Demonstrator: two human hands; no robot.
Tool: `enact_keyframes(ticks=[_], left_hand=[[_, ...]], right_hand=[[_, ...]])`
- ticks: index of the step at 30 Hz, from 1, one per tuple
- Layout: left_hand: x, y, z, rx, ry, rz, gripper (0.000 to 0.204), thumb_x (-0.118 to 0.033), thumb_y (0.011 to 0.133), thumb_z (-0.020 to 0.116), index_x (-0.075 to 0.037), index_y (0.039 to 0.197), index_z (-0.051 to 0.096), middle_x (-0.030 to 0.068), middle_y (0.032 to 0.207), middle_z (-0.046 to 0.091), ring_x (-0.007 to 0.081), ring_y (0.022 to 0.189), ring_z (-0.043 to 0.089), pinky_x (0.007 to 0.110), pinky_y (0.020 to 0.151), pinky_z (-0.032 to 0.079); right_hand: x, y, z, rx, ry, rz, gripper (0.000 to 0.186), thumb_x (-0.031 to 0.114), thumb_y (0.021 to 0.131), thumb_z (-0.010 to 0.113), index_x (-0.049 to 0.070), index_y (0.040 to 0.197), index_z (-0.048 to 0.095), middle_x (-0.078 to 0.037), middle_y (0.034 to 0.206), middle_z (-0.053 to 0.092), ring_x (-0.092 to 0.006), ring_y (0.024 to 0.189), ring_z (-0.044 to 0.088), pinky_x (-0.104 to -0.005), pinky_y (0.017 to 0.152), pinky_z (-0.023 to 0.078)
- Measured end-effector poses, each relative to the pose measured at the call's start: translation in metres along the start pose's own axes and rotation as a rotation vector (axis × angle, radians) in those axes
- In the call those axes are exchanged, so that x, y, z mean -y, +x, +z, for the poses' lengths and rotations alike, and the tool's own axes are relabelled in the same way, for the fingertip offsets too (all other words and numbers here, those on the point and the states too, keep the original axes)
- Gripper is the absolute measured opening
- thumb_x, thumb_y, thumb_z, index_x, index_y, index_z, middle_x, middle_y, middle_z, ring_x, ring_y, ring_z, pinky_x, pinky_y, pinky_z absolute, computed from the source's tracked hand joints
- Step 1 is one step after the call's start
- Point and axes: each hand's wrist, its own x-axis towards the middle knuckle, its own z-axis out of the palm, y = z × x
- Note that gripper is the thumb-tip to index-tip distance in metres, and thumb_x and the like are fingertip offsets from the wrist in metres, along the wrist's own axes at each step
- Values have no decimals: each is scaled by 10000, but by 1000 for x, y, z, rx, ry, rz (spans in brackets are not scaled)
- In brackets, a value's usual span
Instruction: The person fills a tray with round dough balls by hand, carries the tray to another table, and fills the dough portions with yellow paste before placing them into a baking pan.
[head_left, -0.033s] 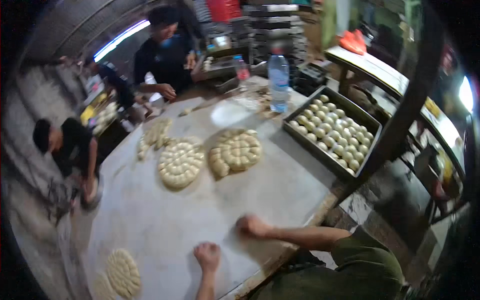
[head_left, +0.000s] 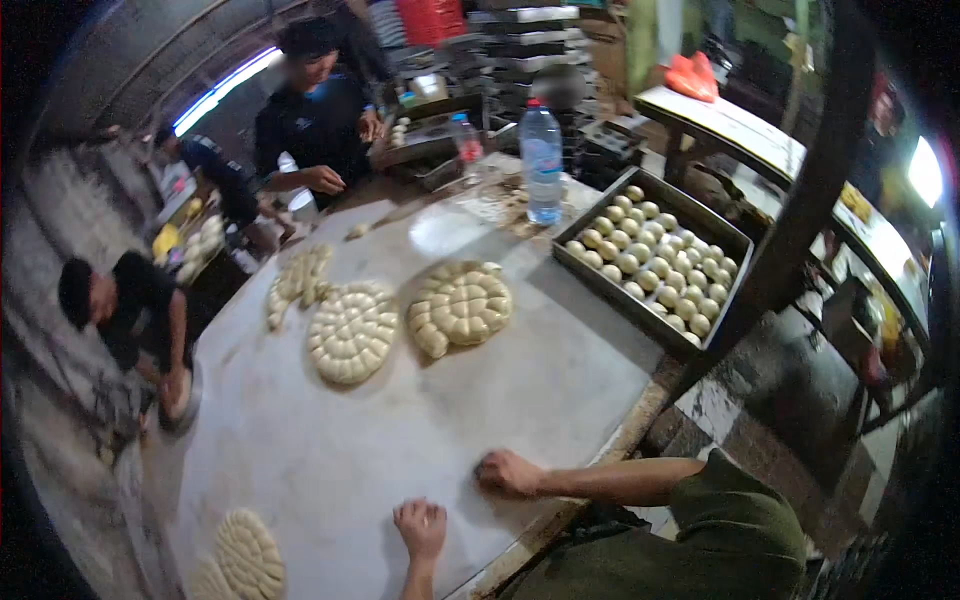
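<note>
My left hand [head_left: 421, 528] rests on the pale work table [head_left: 370, 440] near its front edge, its fingers curled under. To its right and a little farther off, my right hand [head_left: 508, 473] is also closed, knuckles low against the tabletop. Whatever may lie under either palm is hidden. Beyond my hands lie two round coils of dough cut into pieces, one at the left [head_left: 352, 333] and one at the right [head_left: 460, 308]. A smaller cluster of dough pieces [head_left: 298, 284] sits behind the left coil. More flattened, segmented dough [head_left: 248, 553] lies at the near left.
At the far right edge stands a dark metal tray [head_left: 652, 308] with rows of dough balls. A large water bottle [head_left: 541, 165] and a smaller bottle [head_left: 467, 147] stand at the back. One person [head_left: 310, 125] stands across the table; another [head_left: 130, 310] bends at the left. A post [head_left: 800, 210] rises at right.
The view has shifted slightly, so the table's things sit a little farther left. Both my hands have come slightly nearer to me, still closed.
</note>
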Motion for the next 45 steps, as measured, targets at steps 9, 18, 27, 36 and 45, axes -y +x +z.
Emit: enact_keyframes(ticks=[9,18,27,36,45], left_hand=[[15,37,17,-62,-73,-179,119,-138,707,642,-64,704,549,130,857,563,326,858,504,434,862,349],[84,-14,-9,67,442,-415,192,-75,772,557,-6,950,539,141,965,500,330,964,475,428,912,332],[-246,66,10,349,-56,-448,292,-86,868,532,10,1144,544,183,1106,557,256,986,543,378,819,442],[-321,272,153,553,-1231,-639,555,96,752,580,19,1272,402,124,1216,483,227,1132,486,343,962,413],[-572,483,406,336,-227,779,454,-295,751,696,-73,1115,538,92,1082,559,275,1070,487,388,909,401]], right_hand=[[-20,10,-32,58,0,5,303,220,803,514,113,1087,533,-101,1110,504,-317,1111,426,-447,951,362],[-104,-11,-276,-89,807,109,213,143,760,638,32,935,593,-118,868,627,-222,777,580,-357,738,462],[-445,-53,-488,-1249,-273,1033,314,231,795,628,0,1000,569,-201,924,570,-346,877,561,-425,763,456],[-384,-80,-463,-1203,-133,998,408,230,883,561,-17,1205,516,-248,1287,463,-374,1188,458,-397,975,386],[-179,-150,-402,-956,305,732,412,107,812,642,7,1188,506,-186,1144,567,-301,1049,563,-361,863,477]])
